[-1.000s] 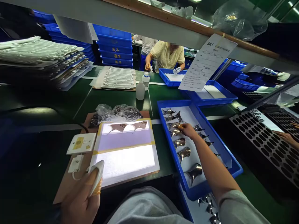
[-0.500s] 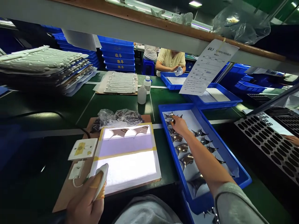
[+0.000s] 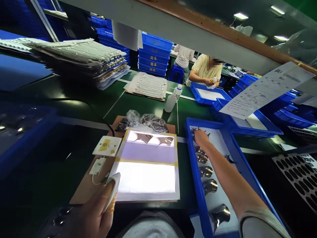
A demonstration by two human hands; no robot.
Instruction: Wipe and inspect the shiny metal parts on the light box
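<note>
My left hand (image 3: 97, 206), with yellow covers on its fingers, is closed around a folded white cloth (image 3: 113, 190) by the near left corner of the light panel (image 3: 146, 180). My right hand (image 3: 201, 138) reaches into the far left corner of the blue tray (image 3: 194, 178). Its fingers are closed on a shiny metal piece (image 3: 208, 135), whose pointed tips show beside the hand; the fingertips are mostly hidden. Several curved, mirror-like metal pieces (image 3: 210, 185) lie in a row down the tray's left side. Dark pointed shapes (image 3: 142, 138) show at the panel's far edge.
Behind the panel lie clear plastic bags (image 3: 155, 122) with dark contents. Two bottles (image 3: 170, 103) stand beyond, near a white ribbed stack (image 3: 148, 85). A hanging paper sheet (image 3: 267, 89) and a shelf beam (image 3: 223, 33) cross above. A co-worker (image 3: 205, 71) sits opposite.
The view has swung left, bringing another blue tray with shiny pieces in at the left. My right hand stays at the tray's far left corner. My left hand keeps the cloth.
</note>
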